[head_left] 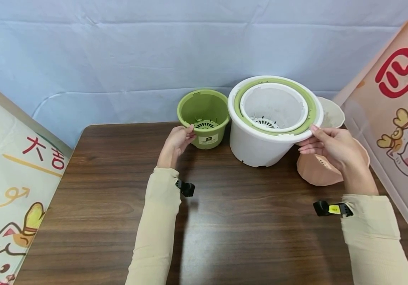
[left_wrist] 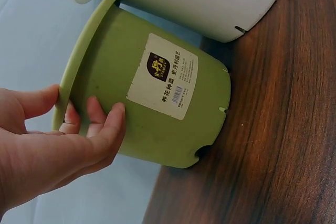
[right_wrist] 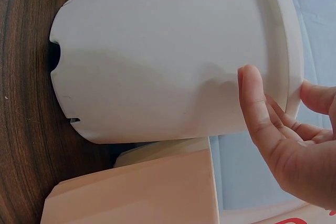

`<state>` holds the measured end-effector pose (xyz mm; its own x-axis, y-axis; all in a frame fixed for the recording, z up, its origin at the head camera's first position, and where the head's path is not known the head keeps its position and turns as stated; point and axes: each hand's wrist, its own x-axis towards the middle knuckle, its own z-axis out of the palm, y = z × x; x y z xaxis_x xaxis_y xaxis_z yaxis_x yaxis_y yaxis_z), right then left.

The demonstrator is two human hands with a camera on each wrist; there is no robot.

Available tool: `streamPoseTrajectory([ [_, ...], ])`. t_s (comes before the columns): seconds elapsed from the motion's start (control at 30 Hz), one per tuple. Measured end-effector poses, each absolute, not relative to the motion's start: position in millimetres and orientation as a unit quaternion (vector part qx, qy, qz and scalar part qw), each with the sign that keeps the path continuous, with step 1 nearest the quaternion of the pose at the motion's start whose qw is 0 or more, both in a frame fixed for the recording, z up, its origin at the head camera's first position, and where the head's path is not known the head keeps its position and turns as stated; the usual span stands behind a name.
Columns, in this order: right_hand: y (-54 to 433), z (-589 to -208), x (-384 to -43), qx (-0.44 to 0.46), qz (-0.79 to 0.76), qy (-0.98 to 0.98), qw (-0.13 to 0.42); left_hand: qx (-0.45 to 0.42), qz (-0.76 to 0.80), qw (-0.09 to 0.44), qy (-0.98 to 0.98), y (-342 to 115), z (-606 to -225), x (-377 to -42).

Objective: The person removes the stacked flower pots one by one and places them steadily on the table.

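A green flowerpot (head_left: 207, 138) with a slotted bottom and a paper label (left_wrist: 164, 76) stands at the back of the table. My left hand (head_left: 179, 141) pinches its rim, thumb on top and fingers under the lip. Just right of it stands a large white flowerpot (head_left: 257, 146), in which a green pot (head_left: 310, 114) and a smaller white pot (head_left: 275, 105) are nested. My right hand (head_left: 335, 146) grips the large pot's rim at the right front, its thumb on the edge and its other fingers beneath, as the right wrist view (right_wrist: 294, 150) also shows.
Behind my right hand, a pink faceted pot (head_left: 314, 170) stands on the wooden table (head_left: 118, 198). A cream pot (head_left: 330, 113) is farther back, beside the large white one. Pale blue cloth (head_left: 118, 51) hangs behind, with printed sheets (head_left: 399, 130) at both sides.
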<state>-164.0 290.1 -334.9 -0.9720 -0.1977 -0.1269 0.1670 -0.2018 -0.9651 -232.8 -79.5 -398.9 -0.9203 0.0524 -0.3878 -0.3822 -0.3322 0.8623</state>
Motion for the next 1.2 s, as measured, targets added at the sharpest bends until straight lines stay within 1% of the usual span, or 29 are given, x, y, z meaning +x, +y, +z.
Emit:
streamPoseTrajectory([
  [0.4,290.1,-334.7,-164.1,0.001,-0.759,0.642,0.107,-0.145,0.800,0.133,0.567,-80.9,-396.6,-229.6],
  [0.57,290.6,-335.0,-164.4,-0.006,-0.765,0.634,0.114,-0.144,0.786,0.136,0.585,-82.4,-394.0,-226.5],
  [0.77,289.8,-334.8,-164.0,-0.001,-0.759,0.642,0.109,-0.148,0.771,0.142,0.603,-82.5,-394.4,-225.1],
  [0.9,290.3,-334.6,-163.5,-0.009,-0.769,0.628,0.118,-0.155,0.757,0.153,0.616,-83.7,-394.5,-223.1],
  [1.0,289.8,-334.6,-163.0,-0.003,-0.755,0.647,0.109,-0.162,0.743,0.166,0.628,-84.5,-392.7,-220.4],
  [1.2,290.9,-334.7,-164.1,-0.011,-0.770,0.627,0.119,-0.163,0.728,0.185,0.639,-86.6,-386.0,-215.2],
])
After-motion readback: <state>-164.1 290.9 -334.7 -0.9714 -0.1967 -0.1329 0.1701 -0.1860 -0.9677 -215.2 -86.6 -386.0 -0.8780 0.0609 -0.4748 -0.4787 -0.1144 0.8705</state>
